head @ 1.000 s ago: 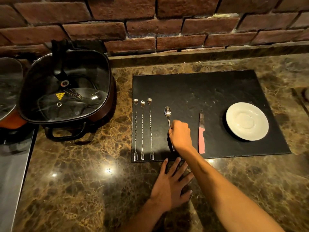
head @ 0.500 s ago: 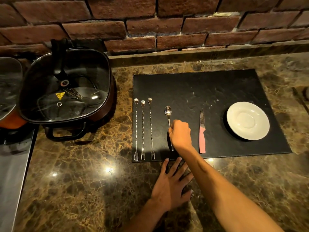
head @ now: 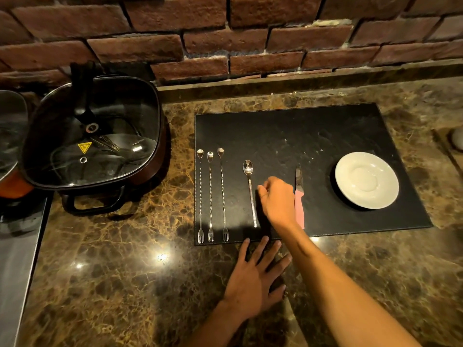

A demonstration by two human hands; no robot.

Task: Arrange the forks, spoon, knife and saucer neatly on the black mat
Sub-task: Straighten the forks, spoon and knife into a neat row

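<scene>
Right hand (head: 278, 200) hovers loosely curled, empty, between spoon (head: 250, 189) and knife (head: 299, 199); left hand (head: 255, 279) lies spread flat on desk (head: 125, 271).

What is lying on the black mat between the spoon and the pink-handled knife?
In the head view, only the right hand lies between the spoon and the knife, apart from the spoon; otherwise the black mat is bare there.

Two bare forearms come in from six o'clock, no sleeves anywhere up to the frame edge. Left hand (head: 253, 279): no ring, no watch, no glove. Right hand (head: 278, 200) at twelve o'clock of it: wrist and fingers just as unadorned, tendons showing along the forearm.
</scene>
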